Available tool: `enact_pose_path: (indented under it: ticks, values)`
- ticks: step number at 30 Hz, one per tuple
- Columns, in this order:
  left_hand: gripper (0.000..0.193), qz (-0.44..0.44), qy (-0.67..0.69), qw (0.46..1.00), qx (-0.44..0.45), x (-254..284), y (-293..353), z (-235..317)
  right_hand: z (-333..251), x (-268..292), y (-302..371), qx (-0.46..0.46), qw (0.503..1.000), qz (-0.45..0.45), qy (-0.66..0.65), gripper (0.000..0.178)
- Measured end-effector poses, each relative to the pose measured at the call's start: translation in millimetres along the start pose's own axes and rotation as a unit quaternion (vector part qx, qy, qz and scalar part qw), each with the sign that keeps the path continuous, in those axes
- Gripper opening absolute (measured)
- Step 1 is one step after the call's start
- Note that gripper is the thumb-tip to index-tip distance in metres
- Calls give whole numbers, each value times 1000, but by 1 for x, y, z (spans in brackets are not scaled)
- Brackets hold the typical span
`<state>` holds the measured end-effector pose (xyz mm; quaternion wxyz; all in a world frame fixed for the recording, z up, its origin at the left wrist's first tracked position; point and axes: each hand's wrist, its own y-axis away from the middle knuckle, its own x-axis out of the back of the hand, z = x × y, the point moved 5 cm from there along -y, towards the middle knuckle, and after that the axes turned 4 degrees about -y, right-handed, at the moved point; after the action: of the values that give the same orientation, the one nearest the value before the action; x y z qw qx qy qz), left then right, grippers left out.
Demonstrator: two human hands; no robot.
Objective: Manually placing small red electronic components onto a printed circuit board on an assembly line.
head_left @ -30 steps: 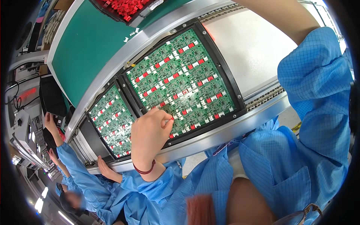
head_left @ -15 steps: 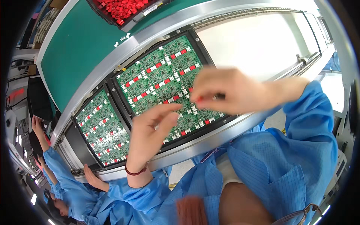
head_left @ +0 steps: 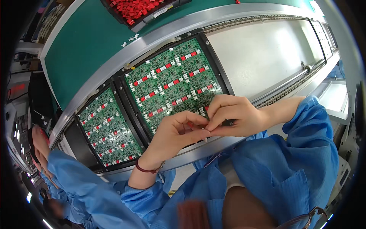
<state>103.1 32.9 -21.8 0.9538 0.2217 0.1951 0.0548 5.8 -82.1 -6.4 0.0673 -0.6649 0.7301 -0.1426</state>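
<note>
Your large framed circuit-board panel (head_left: 214,65) lies flat on the conveyor (head_left: 267,53), with red and white connectors (head_left: 163,68) in rows across it. Over its near right corner, your left hand (head_left: 177,133) and right hand (head_left: 238,116) meet at the fingertips, both pinched narrow; I cannot tell what, if anything, they grip. A second panel (head_left: 127,119) sits just left of it, a heap of red parts (head_left: 131,9) beyond it
</note>
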Motion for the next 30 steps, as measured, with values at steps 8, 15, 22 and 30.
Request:
enact_pose_path:
  ticks: [8, 15, 22, 30]
  values:
    - [17, 20, 5, 1000, 9, 5, 6, 1, -5, 1, -2, 3, 1000, 13, -8, 17]
    - [13, 128, 20, 987, -98, 34, 15, 17, 3, 6, -9, -93, 995, 20, -12, 15]
    - [11, 211, -6, 967, -144, 54, 34, 30, 7, 3, -16, -111, 994, -15, 16, 15]
    - [13, 249, -32, 953, -170, 59, 39, 29, 15, -6, -18, -173, 984, -15, 44, 17]
